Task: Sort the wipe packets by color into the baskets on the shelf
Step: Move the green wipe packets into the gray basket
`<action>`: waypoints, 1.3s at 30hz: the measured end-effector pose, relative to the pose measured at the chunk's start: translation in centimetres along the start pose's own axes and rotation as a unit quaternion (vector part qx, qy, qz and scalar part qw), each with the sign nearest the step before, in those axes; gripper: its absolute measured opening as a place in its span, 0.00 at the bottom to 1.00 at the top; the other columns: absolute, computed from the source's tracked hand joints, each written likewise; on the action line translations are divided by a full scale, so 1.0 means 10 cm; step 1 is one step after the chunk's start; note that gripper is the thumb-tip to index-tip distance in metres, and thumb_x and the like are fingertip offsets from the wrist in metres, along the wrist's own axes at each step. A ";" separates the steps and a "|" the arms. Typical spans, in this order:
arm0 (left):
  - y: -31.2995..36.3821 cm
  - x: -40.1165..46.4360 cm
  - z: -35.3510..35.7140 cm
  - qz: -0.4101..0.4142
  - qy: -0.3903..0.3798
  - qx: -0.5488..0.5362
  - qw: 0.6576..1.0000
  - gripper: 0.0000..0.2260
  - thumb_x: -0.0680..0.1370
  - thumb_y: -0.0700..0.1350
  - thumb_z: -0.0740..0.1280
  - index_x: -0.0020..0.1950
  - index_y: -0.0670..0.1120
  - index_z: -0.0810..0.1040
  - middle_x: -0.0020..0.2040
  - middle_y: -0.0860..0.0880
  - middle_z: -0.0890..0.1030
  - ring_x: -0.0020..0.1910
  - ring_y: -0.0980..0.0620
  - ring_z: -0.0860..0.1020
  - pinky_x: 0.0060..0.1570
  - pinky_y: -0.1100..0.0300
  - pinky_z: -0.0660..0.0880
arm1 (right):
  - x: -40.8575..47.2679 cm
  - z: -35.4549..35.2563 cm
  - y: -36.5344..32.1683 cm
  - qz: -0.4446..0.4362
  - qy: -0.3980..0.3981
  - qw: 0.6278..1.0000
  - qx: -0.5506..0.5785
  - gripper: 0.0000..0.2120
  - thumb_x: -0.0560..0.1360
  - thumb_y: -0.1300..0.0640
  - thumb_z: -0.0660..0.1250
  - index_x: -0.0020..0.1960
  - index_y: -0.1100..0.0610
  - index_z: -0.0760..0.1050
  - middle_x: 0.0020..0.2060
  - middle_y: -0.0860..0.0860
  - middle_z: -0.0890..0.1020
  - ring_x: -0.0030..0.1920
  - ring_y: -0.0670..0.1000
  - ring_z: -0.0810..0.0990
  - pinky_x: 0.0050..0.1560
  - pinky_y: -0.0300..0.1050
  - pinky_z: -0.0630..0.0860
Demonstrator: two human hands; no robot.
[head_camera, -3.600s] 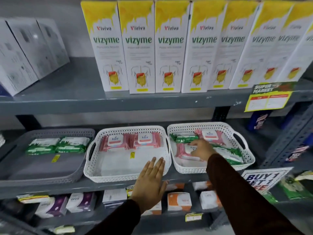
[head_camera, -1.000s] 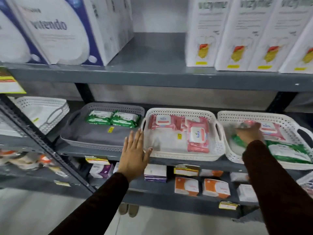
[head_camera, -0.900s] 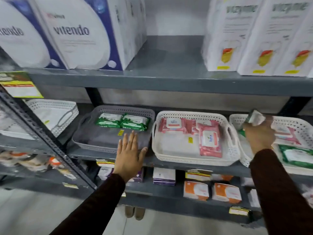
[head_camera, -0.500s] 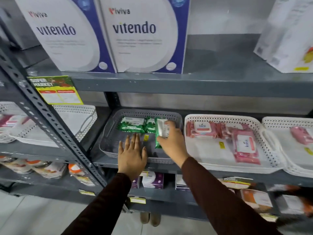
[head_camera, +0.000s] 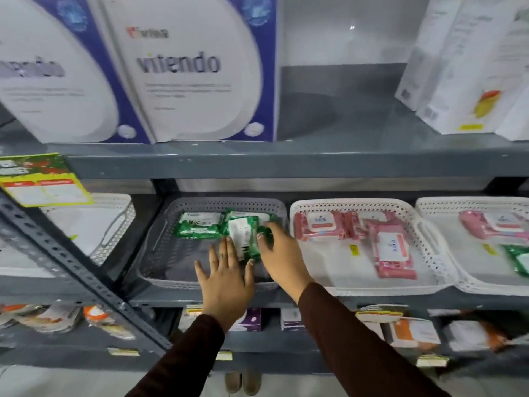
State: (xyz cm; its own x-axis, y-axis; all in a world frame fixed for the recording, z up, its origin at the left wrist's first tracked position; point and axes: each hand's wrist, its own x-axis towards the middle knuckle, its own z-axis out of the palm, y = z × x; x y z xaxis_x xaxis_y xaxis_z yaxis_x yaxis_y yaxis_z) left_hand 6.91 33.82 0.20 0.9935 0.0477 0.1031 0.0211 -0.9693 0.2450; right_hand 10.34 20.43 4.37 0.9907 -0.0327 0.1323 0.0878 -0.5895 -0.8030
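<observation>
A grey basket (head_camera: pixel 156 265) sits on the middle shelf with green wipe packets (head_camera: pixel 197 224) along its back. My right hand (head_camera: pixel 282 253) reaches into it and grips the right edge of another green wipe packet (head_camera: pixel 243 239), which lies tilted just in front of those. My left hand (head_camera: pixel 226 279) rests flat on the basket's front rim, fingers spread. To the right, a white basket (head_camera: pixel 352 203) holds three pink packets (head_camera: pixel 392 250). At the far right, a second white basket (head_camera: pixel 469 200) holds a pink packet (head_camera: pixel 492 224) and a green packet (head_camera: pixel 519 259).
A slanted grey shelf upright (head_camera: pixel 71 267) crosses the left side, with another white basket (head_camera: pixel 111 222) behind it. Large Vitendo boxes (head_camera: pixel 183 70) and white cartons (head_camera: pixel 463 67) stand on the upper shelf. Small boxes (head_camera: pixel 412 330) fill the lower shelf. A yellow price tag (head_camera: pixel 43 181) hangs at left.
My right hand took a green packet from the right basket and carried it left into the grey basket, now lowered onto its floor. My left hand slid left to the grey basket's rim.
</observation>
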 end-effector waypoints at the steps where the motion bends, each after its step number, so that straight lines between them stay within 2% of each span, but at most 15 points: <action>1: 0.16 -0.02 0.03 0.014 0.012 -0.026 0.999 0.34 0.78 0.63 0.38 0.79 0.45 0.40 0.80 0.48 0.42 0.78 0.46 0.40 0.73 0.36 0.44 | -0.06 -0.20 0.06 -0.003 0.031 0.999 0.031 0.14 0.80 0.55 0.62 0.65 0.55 0.74 0.58 0.55 0.82 0.55 0.55 0.81 0.58 0.48 0.76; 4: 0.75 -0.06 0.13 0.091 0.048 -0.080 0.991 0.33 0.80 0.62 0.43 0.79 0.44 0.44 0.80 0.47 0.44 0.78 0.46 0.39 0.75 0.41 0.42 | -0.18 -0.88 0.44 0.009 0.101 0.994 0.045 0.11 0.80 0.57 0.63 0.61 0.55 0.77 0.55 0.50 0.84 0.52 0.48 0.81 0.53 0.38 0.73; 8: 1.70 -0.10 0.33 0.200 0.042 -0.075 0.976 0.32 0.81 0.60 0.44 0.79 0.42 0.44 0.79 0.46 0.44 0.78 0.46 0.41 0.76 0.44 0.44 | -0.31 -1.92 1.14 0.069 0.205 0.976 0.020 0.10 0.79 0.58 0.64 0.59 0.55 0.79 0.51 0.52 0.85 0.49 0.52 0.82 0.50 0.45 0.76; 12: 2.43 -0.16 0.56 0.225 0.006 -0.064 0.972 0.33 0.80 0.61 0.41 0.79 0.42 0.43 0.79 0.44 0.45 0.78 0.46 0.40 0.76 0.46 0.41 | -0.39 -2.85 1.95 0.180 0.248 0.950 -0.058 0.12 0.77 0.59 0.65 0.60 0.58 0.77 0.54 0.58 0.83 0.54 0.60 0.81 0.53 0.49 0.75; 15: 2.81 -0.20 0.73 0.214 0.000 -0.044 0.976 0.33 0.81 0.61 0.44 0.79 0.42 0.45 0.80 0.43 0.48 0.78 0.44 0.44 0.76 0.44 0.44 | -0.35 -3.43 2.53 0.297 0.198 0.918 -0.171 0.18 0.75 0.54 0.65 0.63 0.60 0.72 0.59 0.62 0.79 0.59 0.64 0.77 0.55 0.52 0.73; 17: 2.95 -0.20 0.81 0.203 0.003 -0.020 0.979 0.33 0.81 0.61 0.44 0.79 0.43 0.43 0.80 0.44 0.46 0.78 0.44 0.44 0.76 0.43 0.44 | -0.27 -3.76 2.87 0.370 0.154 0.889 -0.222 0.24 0.75 0.49 0.63 0.67 0.60 0.67 0.66 0.64 0.73 0.66 0.66 0.71 0.62 0.57 0.70; 20: 3.02 -0.21 0.86 0.188 -0.002 -0.007 0.982 0.33 0.81 0.62 0.42 0.78 0.43 0.40 0.79 0.45 0.43 0.78 0.45 0.42 0.76 0.44 0.42 | -0.17 -4.09 3.22 0.451 0.088 0.853 -0.247 0.35 0.73 0.45 0.62 0.76 0.55 0.57 0.75 0.64 0.62 0.74 0.68 0.60 0.72 0.65 0.60; 23: 3.04 -0.24 0.87 0.179 -0.003 0.000 0.984 0.33 0.81 0.63 0.42 0.79 0.43 0.41 0.80 0.45 0.44 0.78 0.46 0.43 0.76 0.43 0.45 | -0.15 -4.11 3.18 0.423 -0.003 0.833 -0.357 0.35 0.73 0.40 0.62 0.76 0.53 0.61 0.73 0.61 0.68 0.72 0.65 0.67 0.69 0.57 0.66; 25: 3.05 -0.24 0.87 0.175 -0.001 0.003 0.985 0.33 0.81 0.63 0.42 0.79 0.43 0.42 0.80 0.45 0.45 0.78 0.46 0.44 0.76 0.43 0.45 | -0.12 -3.99 3.04 0.353 -0.032 0.853 -0.382 0.35 0.68 0.36 0.67 0.71 0.48 0.68 0.67 0.58 0.75 0.67 0.62 0.73 0.66 0.53 0.70; 27: 3.05 -0.22 0.86 0.174 0.001 0.003 0.985 0.34 0.81 0.63 0.43 0.79 0.43 0.43 0.80 0.45 0.46 0.78 0.46 0.45 0.76 0.43 0.45 | -0.09 -3.77 2.94 0.292 -0.066 0.882 -0.363 0.37 0.61 0.39 0.74 0.68 0.46 0.71 0.62 0.56 0.80 0.63 0.59 0.76 0.63 0.51 0.74; 29: 3.06 -0.23 0.85 0.174 -0.001 0.009 0.985 0.34 0.81 0.64 0.42 0.79 0.43 0.43 0.80 0.46 0.45 0.78 0.47 0.43 0.76 0.43 0.44 | -0.06 -3.57 2.85 0.265 -0.090 0.903 -0.327 0.33 0.61 0.49 0.77 0.65 0.54 0.74 0.57 0.59 0.82 0.58 0.59 0.79 0.56 0.46 0.77; 31: 3.06 -0.26 0.85 0.175 -0.002 0.006 0.984 0.33 0.81 0.64 0.41 0.79 0.44 0.42 0.80 0.46 0.44 0.78 0.47 0.42 0.76 0.44 0.44 | 0.00 -3.49 2.80 0.257 -0.074 0.915 -0.303 0.27 0.63 0.56 0.78 0.60 0.61 0.77 0.55 0.60 0.83 0.56 0.60 0.81 0.50 0.44 0.76; 32: 3.05 -0.28 0.84 0.174 -0.003 0.006 0.985 0.33 0.81 0.64 0.41 0.79 0.44 0.41 0.80 0.46 0.44 0.78 0.48 0.42 0.76 0.45 0.44 | 0.02 -3.49 2.78 0.258 -0.066 0.914 -0.306 0.27 0.63 0.56 0.79 0.59 0.62 0.77 0.54 0.60 0.82 0.56 0.60 0.81 0.51 0.46 0.76; 36: 2.97 -0.32 0.79 0.166 -0.008 0.016 0.986 0.33 0.81 0.63 0.40 0.78 0.44 0.40 0.80 0.46 0.43 0.78 0.47 0.41 0.76 0.45 0.44 | 0.01 -3.61 2.81 0.266 -0.072 0.921 -0.275 0.28 0.59 0.53 0.80 0.55 0.58 0.74 0.52 0.56 0.80 0.52 0.58 0.79 0.53 0.49 0.77; 39: 2.90 -0.32 0.75 0.175 -0.011 0.027 0.984 0.32 0.81 0.62 0.41 0.79 0.44 0.41 0.80 0.46 0.43 0.78 0.48 0.40 0.76 0.46 0.42 | -0.08 -3.63 2.86 0.261 -0.036 0.941 -0.214 0.31 0.60 0.53 0.79 0.59 0.55 0.70 0.53 0.54 0.81 0.52 0.58 0.80 0.51 0.49 0.76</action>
State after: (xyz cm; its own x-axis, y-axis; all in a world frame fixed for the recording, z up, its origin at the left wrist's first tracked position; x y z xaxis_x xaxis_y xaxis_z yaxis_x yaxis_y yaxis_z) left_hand 5.13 3.78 -0.27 0.9434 -0.2955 0.1509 -0.3169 -0.9370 0.1467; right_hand 8.27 -25.69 2.40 0.8931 -0.3623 -0.2666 -0.4472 -0.7792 -0.4391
